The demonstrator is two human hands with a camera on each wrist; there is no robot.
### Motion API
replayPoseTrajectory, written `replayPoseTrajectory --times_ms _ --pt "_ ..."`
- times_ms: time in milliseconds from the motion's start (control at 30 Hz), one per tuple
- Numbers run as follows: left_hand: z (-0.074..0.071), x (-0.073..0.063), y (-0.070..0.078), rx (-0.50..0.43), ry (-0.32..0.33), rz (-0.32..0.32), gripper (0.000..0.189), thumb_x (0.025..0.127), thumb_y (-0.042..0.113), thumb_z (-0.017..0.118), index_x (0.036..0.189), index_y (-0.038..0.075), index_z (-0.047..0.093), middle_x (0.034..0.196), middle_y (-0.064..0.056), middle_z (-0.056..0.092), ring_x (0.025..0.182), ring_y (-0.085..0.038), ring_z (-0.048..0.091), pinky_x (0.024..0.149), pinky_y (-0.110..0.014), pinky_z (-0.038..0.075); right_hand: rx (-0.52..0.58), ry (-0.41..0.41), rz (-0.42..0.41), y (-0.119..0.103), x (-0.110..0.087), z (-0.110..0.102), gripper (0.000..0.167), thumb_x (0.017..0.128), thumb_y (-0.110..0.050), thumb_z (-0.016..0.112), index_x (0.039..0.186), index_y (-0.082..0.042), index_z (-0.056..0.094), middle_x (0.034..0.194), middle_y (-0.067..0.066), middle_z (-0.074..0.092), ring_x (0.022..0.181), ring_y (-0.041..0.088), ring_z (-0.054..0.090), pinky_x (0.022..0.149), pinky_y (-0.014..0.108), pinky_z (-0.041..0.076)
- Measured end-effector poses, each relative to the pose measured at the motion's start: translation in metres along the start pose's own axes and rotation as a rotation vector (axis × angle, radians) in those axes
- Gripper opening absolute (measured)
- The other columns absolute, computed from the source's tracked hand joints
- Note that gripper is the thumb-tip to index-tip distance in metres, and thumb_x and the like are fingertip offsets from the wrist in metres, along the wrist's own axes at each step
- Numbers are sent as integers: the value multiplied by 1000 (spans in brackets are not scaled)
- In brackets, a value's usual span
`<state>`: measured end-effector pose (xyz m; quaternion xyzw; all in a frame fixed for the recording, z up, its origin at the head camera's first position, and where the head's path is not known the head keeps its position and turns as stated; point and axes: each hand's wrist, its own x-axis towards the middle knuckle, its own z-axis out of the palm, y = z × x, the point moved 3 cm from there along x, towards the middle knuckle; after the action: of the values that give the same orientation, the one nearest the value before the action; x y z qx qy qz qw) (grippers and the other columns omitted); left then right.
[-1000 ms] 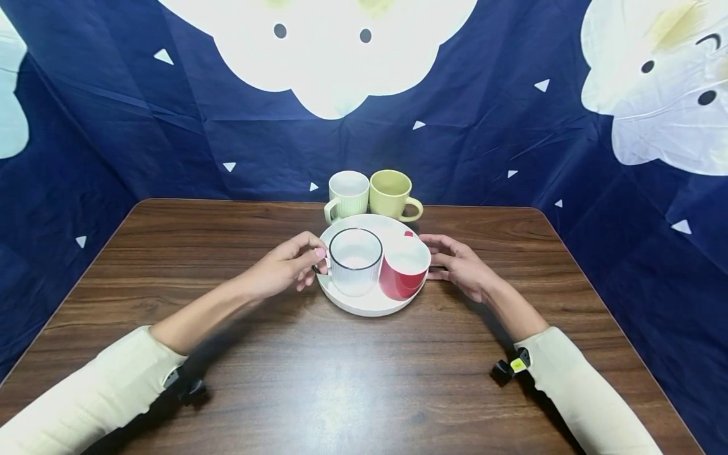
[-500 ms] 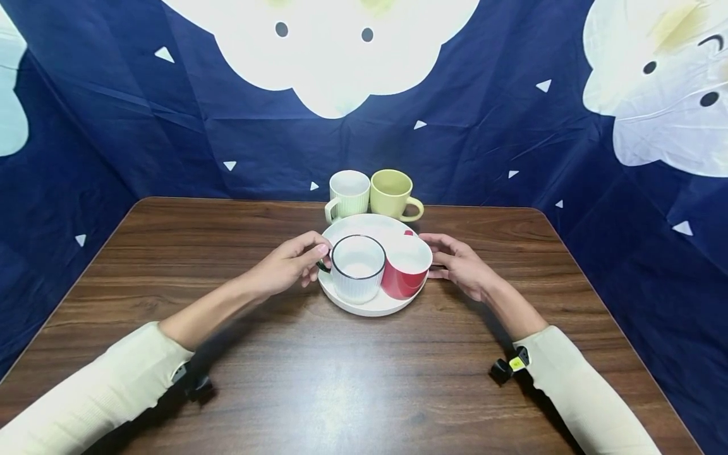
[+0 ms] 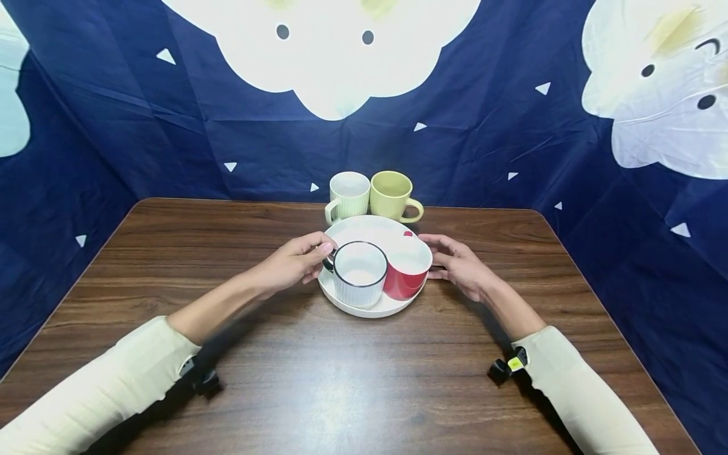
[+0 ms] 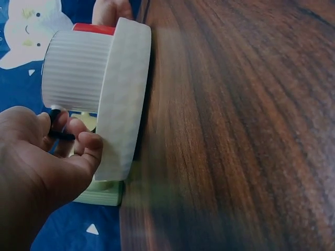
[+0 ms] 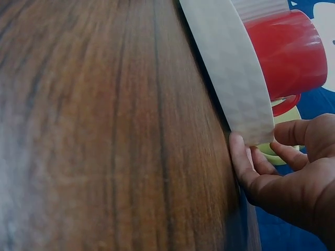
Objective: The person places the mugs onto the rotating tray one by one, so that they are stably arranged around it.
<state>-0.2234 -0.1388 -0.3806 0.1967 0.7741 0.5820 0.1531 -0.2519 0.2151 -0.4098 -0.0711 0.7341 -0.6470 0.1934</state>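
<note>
A white ribbed mug with a dark rim and black handle stands upright at the front left of a round white tray. My left hand pinches the mug's black handle between thumb and fingers. Close against the mug's right side is a red cup with a white inside; its red handle shows in the right wrist view. At the tray's right edge, my right hand holds the faceted side wall, with one digit up at the rim and another low by the table.
Behind the tray stand a pale green ribbed mug and a yellow-green mug, side by side near the back edge of the wooden table. A blue cloth with white clouds hangs behind and at the sides.
My left hand has brought the white ribbed mug a little toward me and to the right, closer to the red cup. The right hand and the tray have stayed put.
</note>
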Motion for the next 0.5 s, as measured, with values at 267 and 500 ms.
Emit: replayPoseTrajectory --times_ms 267,500 --pt "-1 3 1 -37 43 -92 29 122 24 50 132 3 66 81 0 49 65 -12 49 60 -22 41 -7 24 12 1 -3 -1 53 117 -5 50 170 -2 42 156 14 56 118 9 69 97 28 66" --pt "-9 14 2 -85 159 -116 32 120 26 53 135 0 66 102 1 61 68 -8 49 60 -20 41 -7 38 14 1 -12 1 53 119 -7 47 171 -1 39 166 25 49 118 9 70 97 28 67"
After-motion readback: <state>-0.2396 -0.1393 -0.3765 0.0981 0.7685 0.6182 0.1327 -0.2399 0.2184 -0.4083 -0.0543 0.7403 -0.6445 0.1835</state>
